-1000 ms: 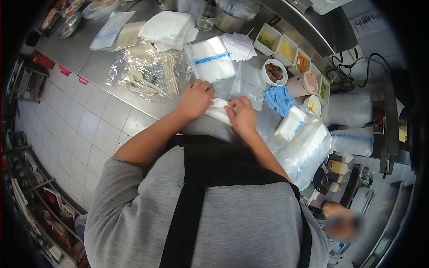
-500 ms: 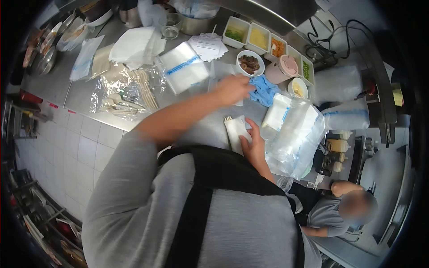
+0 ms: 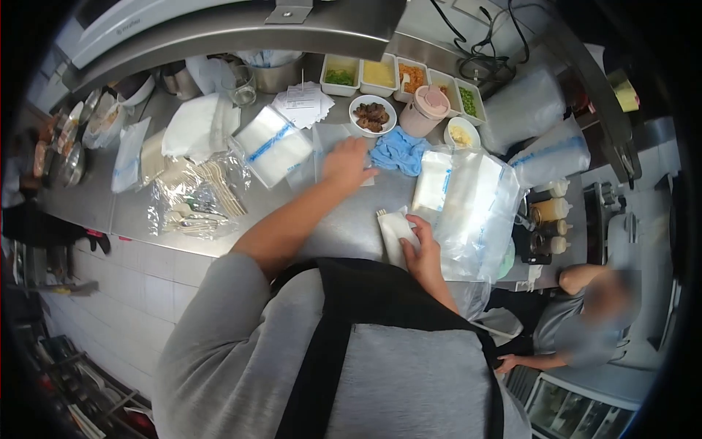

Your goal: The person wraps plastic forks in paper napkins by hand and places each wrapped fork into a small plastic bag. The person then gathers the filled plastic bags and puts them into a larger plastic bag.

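Observation:
My right hand (image 3: 430, 252) is closed around a white napkin bundle (image 3: 397, 235), from whose upper end several fork tines stick out. With fingers spread, my left hand (image 3: 346, 164) lies on clear plastic bags (image 3: 316, 162) on the steel counter. Just right of it is a crumpled blue cloth (image 3: 400, 152), below a white bowl of dark brown pieces (image 3: 372, 117). A stack of plastic bags with a blue band (image 3: 272, 146) lies to the left.
Wooden cutlery in plastic (image 3: 201, 197) and white napkins (image 3: 196, 126) lie left. Food containers (image 3: 379, 75) and a pink cup (image 3: 425, 111) line the back. Large plastic packs (image 3: 475, 208) lie right, near sauce bottles (image 3: 550, 211). A co-worker (image 3: 578, 322) is at lower right; another person (image 3: 29, 197) is far left.
The view has shifted. My arm reaching over the counter has moved from beside the blue cloth leftward onto the clear bags. The napkin bundle is still held.

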`<state>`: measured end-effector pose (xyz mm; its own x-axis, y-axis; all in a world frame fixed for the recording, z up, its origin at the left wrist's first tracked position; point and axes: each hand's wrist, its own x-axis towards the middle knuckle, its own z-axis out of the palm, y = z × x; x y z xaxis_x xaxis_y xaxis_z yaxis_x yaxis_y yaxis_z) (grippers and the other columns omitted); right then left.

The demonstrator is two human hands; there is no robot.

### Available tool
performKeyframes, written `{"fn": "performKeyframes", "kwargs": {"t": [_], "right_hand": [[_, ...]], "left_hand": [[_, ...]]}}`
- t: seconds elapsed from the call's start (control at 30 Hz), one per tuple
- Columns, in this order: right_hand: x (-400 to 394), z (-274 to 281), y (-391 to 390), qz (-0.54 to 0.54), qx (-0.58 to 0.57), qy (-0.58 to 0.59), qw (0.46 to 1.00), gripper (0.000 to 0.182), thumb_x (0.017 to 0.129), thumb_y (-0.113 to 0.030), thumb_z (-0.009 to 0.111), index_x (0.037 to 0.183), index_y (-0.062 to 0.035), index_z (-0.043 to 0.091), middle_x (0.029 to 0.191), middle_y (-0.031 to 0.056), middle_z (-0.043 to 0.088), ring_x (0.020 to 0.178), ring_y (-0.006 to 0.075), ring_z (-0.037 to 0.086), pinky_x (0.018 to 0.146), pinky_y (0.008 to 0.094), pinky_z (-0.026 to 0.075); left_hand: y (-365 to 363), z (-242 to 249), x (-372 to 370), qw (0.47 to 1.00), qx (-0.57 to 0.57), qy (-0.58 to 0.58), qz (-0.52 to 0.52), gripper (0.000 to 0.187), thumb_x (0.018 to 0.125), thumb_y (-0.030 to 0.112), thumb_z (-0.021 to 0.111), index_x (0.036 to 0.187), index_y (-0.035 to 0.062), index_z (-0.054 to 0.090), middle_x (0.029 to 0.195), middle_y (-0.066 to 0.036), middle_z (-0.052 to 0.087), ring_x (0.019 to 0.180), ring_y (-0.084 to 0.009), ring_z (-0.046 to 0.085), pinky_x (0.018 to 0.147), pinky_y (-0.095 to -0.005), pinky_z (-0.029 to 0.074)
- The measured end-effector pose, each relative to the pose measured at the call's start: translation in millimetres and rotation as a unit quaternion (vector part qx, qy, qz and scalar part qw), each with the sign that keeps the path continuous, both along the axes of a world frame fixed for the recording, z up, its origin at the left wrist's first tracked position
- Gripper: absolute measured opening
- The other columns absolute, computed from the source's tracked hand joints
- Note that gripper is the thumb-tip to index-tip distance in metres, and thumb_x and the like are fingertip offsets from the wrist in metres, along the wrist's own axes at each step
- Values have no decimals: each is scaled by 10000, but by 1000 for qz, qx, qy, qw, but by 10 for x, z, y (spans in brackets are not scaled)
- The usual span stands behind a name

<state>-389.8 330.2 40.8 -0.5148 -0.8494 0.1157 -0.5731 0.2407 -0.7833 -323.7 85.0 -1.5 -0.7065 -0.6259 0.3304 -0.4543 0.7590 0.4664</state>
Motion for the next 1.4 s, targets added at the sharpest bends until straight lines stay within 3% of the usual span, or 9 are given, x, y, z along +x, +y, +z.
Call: {"fn": "performKeyframes", "kwargs": {"t": [0.17,0.33,0.4,0.53,0.73,0.93,1.03,1.23,1.4], "right_hand": [[16,63,-142,48,-82,12,995,349,837,42,549,1155,-95,587,1013,154,609,924,305,607,866,331,470],[-52,-233,-360,20,-51,-53,997,221,836,13,568,998,-86,682,912,137,588,839,285,588,773,316,477],[15,-263,-571,28,-100,-13,994,167,781,-79,652,941,-63,696,1008,220,613,896,380,613,770,391,486],[243,-76,-764,37,-118,28,992,208,744,-134,714,909,-11,681,936,206,607,877,385,606,751,406,484],[308,-41,-734,62,-150,88,983,251,714,-157,770,888,-2,676,922,195,590,842,372,599,728,386,483],[401,98,-542,94,-143,59,984,205,721,-160,776,832,-17,681,871,175,599,811,343,606,727,377,478],[377,12,-571,95,-155,-4,983,168,724,-150,768,793,-27,677,818,150,608,781,320,610,707,363,473],[124,-204,-492,-5,-154,27,988,118,745,-117,719,742,-20,651,783,135,614,743,303,608,677,356,459],[140,-278,-409,-28,-137,56,989,122,748,-111,711,729,-17,636,792,140,603,760,312,605,697,368,460]], "left_hand": [[-189,31,655,984,177,-7,-8,202,828,195,681,931,35,613,887,-102,645,909,-204,618,809,-338,494],[98,137,1024,853,471,203,-99,164,864,177,667,901,20,641,926,-56,682,808,-88,618,733,-229,477],[387,144,1018,820,509,223,-135,172,875,187,660,906,19,641,882,-35,671,778,-74,599,696,-231,475],[575,246,1011,756,623,188,-72,129,876,112,640,948,5,633,881,-40,657,775,-85,587,719,-226,454],[530,141,1098,818,547,171,-41,101,841,113,679,815,29,629,789,-11,624,712,-75,550,669,-215,433],[666,142,1132,740,638,213,-8,183,802,109,730,701,105,577,729,4,592,675,-91,545,631,-237,423],[769,241,1115,631,739,235,-15,253,770,117,769,666,135,539,680,25,545,683,-97,532,601,-240,413],[588,259,1209,740,537,403,26,244,808,-26,644,652,115,521,842,-8,560,779,-98,545,654,-252,440],[580,316,1238,962,172,204,-58,170,740,-81,554,801,64,619,962,-91,586,839,-237,604,741,-328,491]]}}
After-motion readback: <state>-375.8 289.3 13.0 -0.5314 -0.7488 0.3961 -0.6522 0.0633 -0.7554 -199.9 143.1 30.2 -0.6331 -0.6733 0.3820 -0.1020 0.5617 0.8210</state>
